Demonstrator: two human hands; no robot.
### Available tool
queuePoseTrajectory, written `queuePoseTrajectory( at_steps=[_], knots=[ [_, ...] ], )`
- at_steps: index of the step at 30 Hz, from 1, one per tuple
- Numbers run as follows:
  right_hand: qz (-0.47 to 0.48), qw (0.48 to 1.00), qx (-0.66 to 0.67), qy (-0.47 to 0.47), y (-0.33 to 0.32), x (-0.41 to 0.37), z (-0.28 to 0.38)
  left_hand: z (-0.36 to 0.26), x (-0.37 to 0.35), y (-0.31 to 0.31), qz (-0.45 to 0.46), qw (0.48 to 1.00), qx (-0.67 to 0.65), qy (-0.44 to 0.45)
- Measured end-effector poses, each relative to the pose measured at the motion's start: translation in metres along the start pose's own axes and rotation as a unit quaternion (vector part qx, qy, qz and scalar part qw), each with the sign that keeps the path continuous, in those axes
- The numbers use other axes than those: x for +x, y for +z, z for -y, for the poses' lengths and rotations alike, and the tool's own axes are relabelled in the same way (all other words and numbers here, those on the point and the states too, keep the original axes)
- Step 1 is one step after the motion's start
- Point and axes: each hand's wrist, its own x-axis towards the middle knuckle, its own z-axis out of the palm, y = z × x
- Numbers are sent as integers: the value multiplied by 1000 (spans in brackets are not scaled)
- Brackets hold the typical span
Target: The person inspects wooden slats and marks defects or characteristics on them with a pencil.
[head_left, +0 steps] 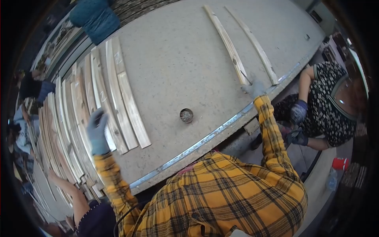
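My left hand point(96, 132), in a grey-blue glove, lies flat with fingers apart on a row of pale curved wooden slats point(118, 94) laid side by side on the grey table point(177, 67). Some slats carry chalk numbers. My right hand point(254, 89), also gloved, rests at the near end of a separate curved slat point(227, 43) close to the table's metal-trimmed edge; whether the fingers grip the slat I cannot tell. A second lone slat point(256, 47) lies just right of it. My sleeves are yellow plaid.
A small round tin point(186, 115) sits on the table between my hands. More slats point(59, 130) are stacked at the left. A person in a dark patterned top with gloved hands point(298, 112) sits at the right. A red cup point(340, 163) stands on the floor. Someone's bare arm point(71, 189) reaches in lower left.
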Motion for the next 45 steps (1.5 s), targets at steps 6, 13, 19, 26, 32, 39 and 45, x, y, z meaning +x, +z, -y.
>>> queuePoseTrajectory(
  at_steps=[6, 13, 19, 26, 32, 39, 45],
  knots=[
    [59, 886, 456, -52, 50, -132, 171, -27, -29, 111, 237, 930, -223, -169],
    [179, 840, 484, -167, 91, -232, 244, -24, -57, 105, 273, 789, -387, -392],
    [270, 878, 329, -217, 82, -226, 253, 8, -75, 39, 251, 802, -314, -443],
    [124, 887, 261, -362, 88, -185, 267, 23, -106, 5, 225, 697, -428, -529],
    [140, 927, 132, -322, 80, -199, 295, 31, -112, 7, 231, 715, -412, -515],
    [129, 872, 49, -469, 86, -188, 289, 25, -105, 5, 248, 753, -365, -487],
    [82, 872, -33, -481, 83, -202, 296, 20, -96, 1, 244, 753, -352, -500]
  ],
)
